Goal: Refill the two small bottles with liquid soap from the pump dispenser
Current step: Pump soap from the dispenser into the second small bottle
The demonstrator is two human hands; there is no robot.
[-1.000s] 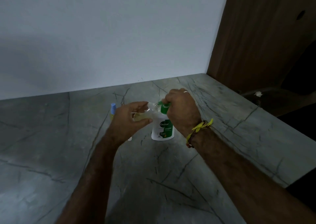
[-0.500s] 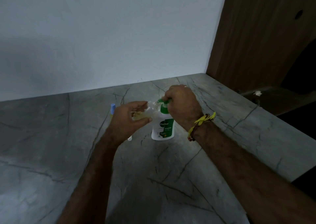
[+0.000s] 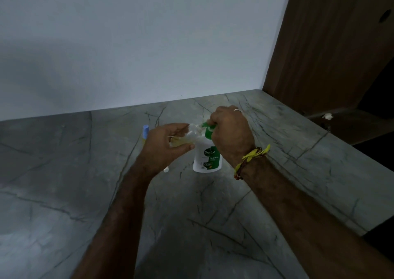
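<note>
1. The Dettol pump dispenser [image 3: 207, 157], white with a green label and green pump head, stands upright on the grey veined table [image 3: 213, 225], just past the middle of the view.
2. The right hand [image 3: 231, 134] sits on top of the pump head, fingers curled over it; its grip is closed round the green pump top. A yellow and dark thread band [image 3: 251, 159] circles the wrist, and a pale ring [image 3: 236, 109] shows on one finger.
3. The left hand [image 3: 165, 146], at 9 o'clock from the dispenser, pinches a small clear bottle [image 3: 187, 138] between thumb and fingers. The bottle is tilted, its open mouth up against the pump spout, with yellowish liquid in its lower part.
4. A second small bottle with a light blue cap [image 3: 145, 131] stands on the table at 10 o'clock from the left hand, mostly hidden behind it.
5. A small white object [image 3: 165, 169] lies on the table just below the left wrist; what it is cannot be told.
6. A brown wooden panel [image 3: 319, 44] rises at 2 o'clock.
</note>
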